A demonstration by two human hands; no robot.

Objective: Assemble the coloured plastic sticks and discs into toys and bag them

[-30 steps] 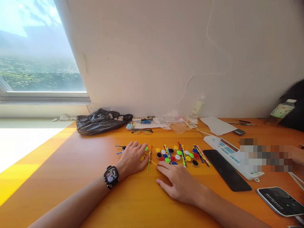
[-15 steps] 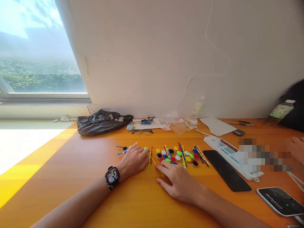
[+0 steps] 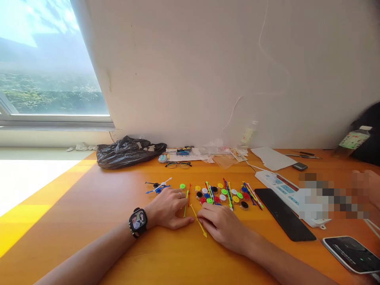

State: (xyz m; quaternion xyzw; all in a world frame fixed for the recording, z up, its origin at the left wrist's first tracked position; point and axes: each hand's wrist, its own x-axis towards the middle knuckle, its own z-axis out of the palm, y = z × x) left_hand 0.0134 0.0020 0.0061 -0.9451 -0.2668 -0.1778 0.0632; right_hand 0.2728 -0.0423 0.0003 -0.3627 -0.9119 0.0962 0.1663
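My right hand has its fingers pinched together at the side of a yellow plastic arrow pointer, gripping it near the middle. To the left, my left hand is open with nothing in it, the thumb stretched toward the yellow pointer. Beside the left fingers lie a green arrow pointer and a red arrow pointer. A green disc lies just beyond the left fingers. Behind the left hand, a white arrow pointer and a blue one rest across black and blue discs.
Several coloured discs on clear bases and bundles of arrow pointers lie beyond my right hand. A black phone and power strip stand right. Behind are a black bag and glasses. Another person's hand shows far right.
The yellow pointer has shifted toward me, and my right fingers have closed at it. My left hand has drawn back from the green disc, its thumb now spread out.
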